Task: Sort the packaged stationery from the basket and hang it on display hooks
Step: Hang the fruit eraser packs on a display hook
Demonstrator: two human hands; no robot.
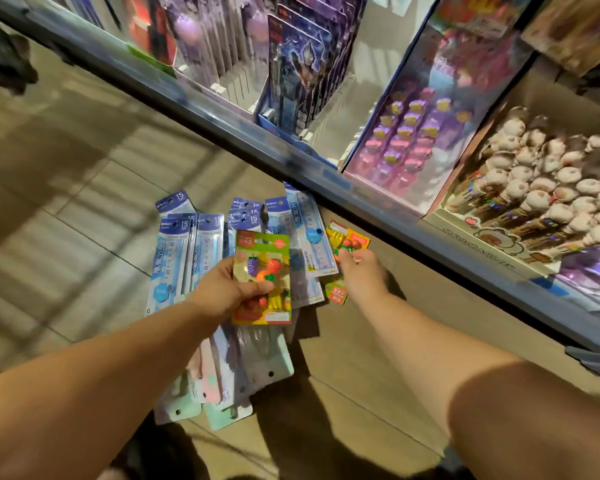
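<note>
My left hand [229, 292] grips a green and orange pack of fruit-shaped erasers [262, 258] above the floor, thumb across its front. My right hand [361, 275] reaches down onto a second fruit eraser pack [347, 240] lying on the floor by the shelf base, fingers curled on its lower edge. Another small eraser pack [336, 292] lies partly under that hand. Several blue ruler packs [174, 258] are spread on the floor behind my left hand. Pastel packs [257, 368] lie closer to me, partly under my left forearm. No basket or display hook is plainly visible.
A store shelf runs diagonally across the top right. It holds hanging purple and blue carded packs [298, 71], a pink display box of toppers [406, 140] and a box of plush-topped pens [541, 181]. A grey plastic item [596, 362] pokes in at the right edge.
</note>
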